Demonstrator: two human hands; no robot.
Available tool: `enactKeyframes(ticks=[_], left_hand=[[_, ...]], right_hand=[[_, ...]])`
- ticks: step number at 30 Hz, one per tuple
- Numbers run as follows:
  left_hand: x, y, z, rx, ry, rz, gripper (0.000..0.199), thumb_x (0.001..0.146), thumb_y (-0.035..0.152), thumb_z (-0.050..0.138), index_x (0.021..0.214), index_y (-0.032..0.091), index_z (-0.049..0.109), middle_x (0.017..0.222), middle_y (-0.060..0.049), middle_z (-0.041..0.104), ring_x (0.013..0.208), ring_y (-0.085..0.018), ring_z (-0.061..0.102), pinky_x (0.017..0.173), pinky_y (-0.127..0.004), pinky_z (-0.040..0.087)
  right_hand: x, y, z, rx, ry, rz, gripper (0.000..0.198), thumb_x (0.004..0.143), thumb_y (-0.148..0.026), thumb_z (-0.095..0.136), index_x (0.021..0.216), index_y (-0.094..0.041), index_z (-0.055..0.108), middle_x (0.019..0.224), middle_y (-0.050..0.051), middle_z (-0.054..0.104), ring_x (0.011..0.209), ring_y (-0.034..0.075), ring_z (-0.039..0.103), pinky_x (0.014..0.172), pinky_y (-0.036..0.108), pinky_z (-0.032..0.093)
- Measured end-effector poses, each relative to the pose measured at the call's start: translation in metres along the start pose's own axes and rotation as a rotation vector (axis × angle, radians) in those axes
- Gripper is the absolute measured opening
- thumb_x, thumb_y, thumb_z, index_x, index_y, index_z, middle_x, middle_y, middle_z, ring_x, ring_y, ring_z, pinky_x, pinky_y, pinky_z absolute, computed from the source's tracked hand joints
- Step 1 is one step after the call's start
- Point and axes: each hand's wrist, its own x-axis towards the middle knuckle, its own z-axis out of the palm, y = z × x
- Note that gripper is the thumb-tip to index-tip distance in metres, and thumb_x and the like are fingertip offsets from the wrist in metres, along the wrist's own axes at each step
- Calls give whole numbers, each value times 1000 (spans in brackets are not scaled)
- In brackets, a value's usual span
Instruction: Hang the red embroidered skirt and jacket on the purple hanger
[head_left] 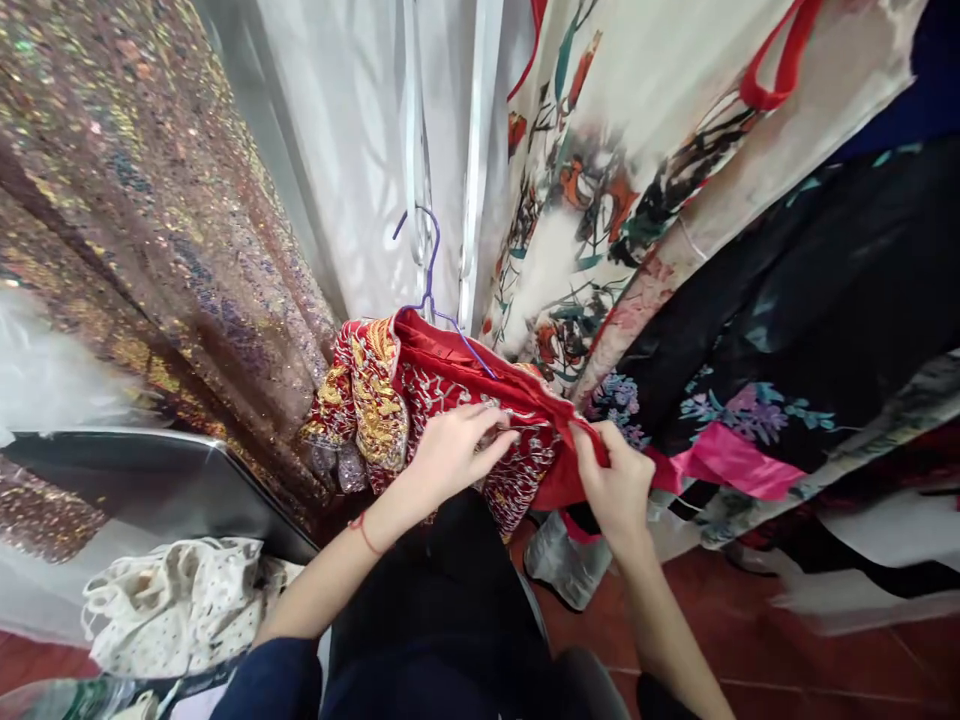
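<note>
A red jacket with gold and silver embroidery hangs in front of me on a thin purple hanger. Its neckline faces up, showing the plain red lining. My right hand pinches the red edge of the garment on the right side, thumb and fingers closed on the cloth. Over the embroidered front is my left hand, its fingers curled and its thumb close to the fingertips. Anything small between those fingertips is too fine to make out. The gold-worked sleeve hangs at the left.
A sequined cloth hangs at left, beside white sheer fabric. On the right hang a floral white garment and a black embroidered one. A dark chair back and a dotted white cloth are at lower left, above red floor tiles.
</note>
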Motion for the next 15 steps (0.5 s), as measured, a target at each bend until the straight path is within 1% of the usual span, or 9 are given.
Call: enactKeyframes(ticks=[2,4,7,9,11,12,14,15], left_hand=[[14,0,25,-95,54,79,27,100,40,49,108,19,63,102,-8,71,94,-22,67,88,-33,51],[26,-2,46,-123,114,88,28,100,39,50,114,17,60,108,-11,68,100,-25,65,92,-38,51],[48,-12,69,-160,135,81,30,100,36,49,117,14,57,114,-15,65,108,-28,62,97,-44,50],[64,-21,80,-237,128,76,29,99,32,48,118,13,57,119,-17,64,114,-29,60,103,-47,48],[76,-33,88,-394,105,39,28,97,31,49,116,15,60,123,-17,64,120,-28,58,109,-49,44],[79,-39,90,-508,91,-3,29,96,34,50,115,16,62,126,-15,65,124,-28,57,113,-49,41],[72,-48,93,-808,73,-141,36,93,46,52,112,19,66,128,-12,67,130,-28,54,119,-48,35],[63,-52,92,-951,74,-218,45,92,56,50,112,20,68,128,-11,68,133,-28,53,120,-47,34]], right_hand=[[-11,0,3,29,-35,28,31,98,-42,49,75,-22,57,57,-2,59,45,12,51,50,24,38],[-12,-1,1,52,-42,52,32,99,-40,46,73,-23,54,55,-3,54,44,12,47,49,24,36],[2,-9,-12,76,20,74,28,97,-37,47,74,-23,53,57,-4,51,47,11,45,50,23,36],[15,-21,-22,95,60,75,25,96,-36,49,75,-23,53,56,-5,48,48,11,42,50,23,35],[20,-37,-26,129,64,65,23,95,-34,50,75,-23,52,56,-5,45,47,11,39,49,24,33],[20,-45,-24,149,51,57,23,95,-34,50,75,-23,51,55,-5,43,47,11,38,49,24,33],[11,-56,-15,187,-35,31,24,96,-32,49,74,-24,48,55,-6,41,47,11,39,49,24,33],[6,-58,-8,202,-114,5,24,97,-32,48,74,-24,47,56,-6,42,47,11,40,49,24,35]])
